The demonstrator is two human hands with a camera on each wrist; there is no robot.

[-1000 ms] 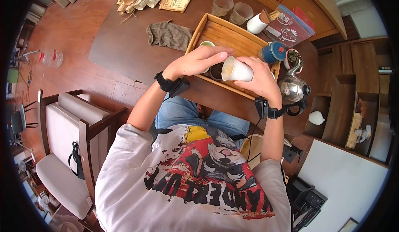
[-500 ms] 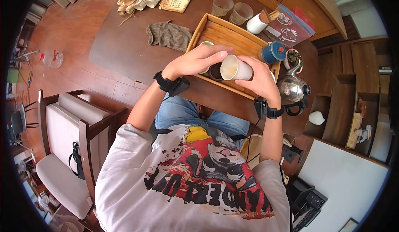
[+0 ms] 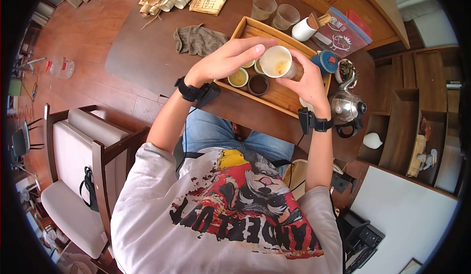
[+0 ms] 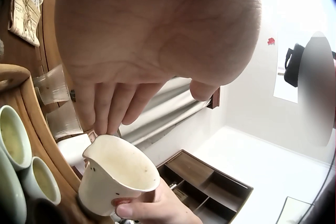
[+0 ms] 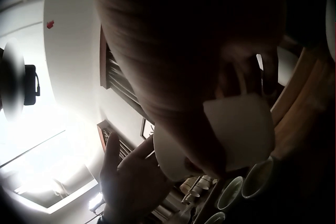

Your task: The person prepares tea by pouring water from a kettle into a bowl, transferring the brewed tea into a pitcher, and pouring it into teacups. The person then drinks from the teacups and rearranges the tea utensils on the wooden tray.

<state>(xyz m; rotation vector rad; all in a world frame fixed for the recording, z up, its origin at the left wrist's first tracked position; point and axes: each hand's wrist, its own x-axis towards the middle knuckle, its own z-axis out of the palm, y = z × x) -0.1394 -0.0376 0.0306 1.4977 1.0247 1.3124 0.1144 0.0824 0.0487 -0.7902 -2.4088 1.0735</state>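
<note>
In the head view my right hand grips a white pitcher round its side, over the wooden tray. Its mouth faces up toward the head camera, with a little pale liquid and dark specks inside. In the left wrist view a pouring lip shows on the pitcher. My left hand hovers with straight fingers, its fingertips right at the pitcher's rim. Beneath the hands stand small cups of yellowish tea, one nearest the tray's edge, and a dark cup.
A blue lidded jar stands at the tray's right end, beside a bowl of leaves and a glass kettle. Behind the tray are clear glasses and a white tool holder. A brown cloth lies to the left.
The pitcher has turned from tilted leftward to more upright and moved slightly away from the body. My left hand has shifted left and away from the body, uncovering the tea cups.
</note>
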